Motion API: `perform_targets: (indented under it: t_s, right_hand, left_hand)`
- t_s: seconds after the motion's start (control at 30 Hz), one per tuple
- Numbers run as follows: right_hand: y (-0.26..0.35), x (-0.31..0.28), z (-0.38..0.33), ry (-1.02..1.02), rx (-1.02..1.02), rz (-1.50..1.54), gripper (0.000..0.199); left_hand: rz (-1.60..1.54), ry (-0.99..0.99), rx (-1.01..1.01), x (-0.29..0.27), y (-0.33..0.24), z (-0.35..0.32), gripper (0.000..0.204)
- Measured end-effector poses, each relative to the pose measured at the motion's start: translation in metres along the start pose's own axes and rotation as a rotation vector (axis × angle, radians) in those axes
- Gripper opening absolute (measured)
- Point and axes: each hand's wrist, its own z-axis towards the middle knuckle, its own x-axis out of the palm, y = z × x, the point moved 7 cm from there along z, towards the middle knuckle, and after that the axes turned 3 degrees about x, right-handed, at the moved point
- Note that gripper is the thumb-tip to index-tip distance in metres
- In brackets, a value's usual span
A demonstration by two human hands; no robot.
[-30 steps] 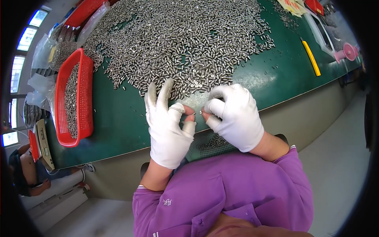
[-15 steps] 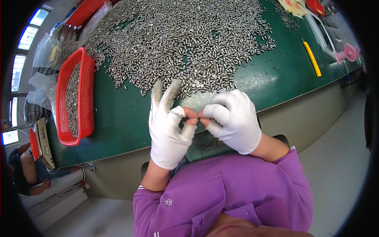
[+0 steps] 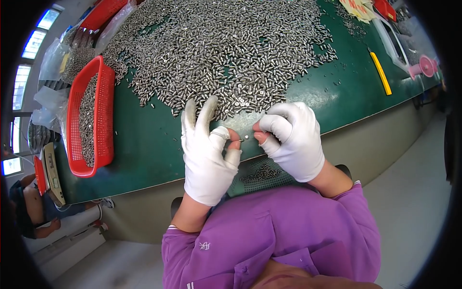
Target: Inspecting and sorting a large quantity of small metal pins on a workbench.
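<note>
My left hand (image 3: 207, 159), in a white glove with bare thumb and index tips, pinches a small thin metal part (image 3: 242, 140). Its other fingers stretch toward a wide heap of small bullet-shaped metal pieces (image 3: 226, 53). Just past the pinched part shows a small shiny round piece (image 3: 247, 137); whether it touches that part I cannot tell. To the right, my gloved right hand (image 3: 293, 142) has its bare thumb and index tips closed close together, apart from the left hand. Anything between those tips is too small to make out.
A green mesh basket (image 3: 236, 188) with dark metal pieces sits below the table edge. At left stand a red basket (image 3: 105, 120) of metal pieces and a scale (image 3: 52, 173). A yellow-handled tool (image 3: 380, 73) and a small pink fan (image 3: 425, 66) lie right. Another person's arm (image 3: 33, 204) shows lower left.
My hands were touching at the fingertips and have come apart. The right hand has moved up and to the right; the left keeps its pinch with little movement.
</note>
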Motion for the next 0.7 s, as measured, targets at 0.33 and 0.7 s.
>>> perform_targets:
  t_s: [0.33,0.7]
  right_hand:
    - [0.002,0.005,-0.001,0.070,0.002,-0.029,0.027]
    - [0.014,0.005,0.007,0.079,-0.059,-0.009,0.021]
  left_hand:
    - [-0.020,-0.004,0.063,0.002,-0.003,0.005,0.023]
    - [-0.216,-0.051,0.044,-0.001,0.012,-0.003,0.022]
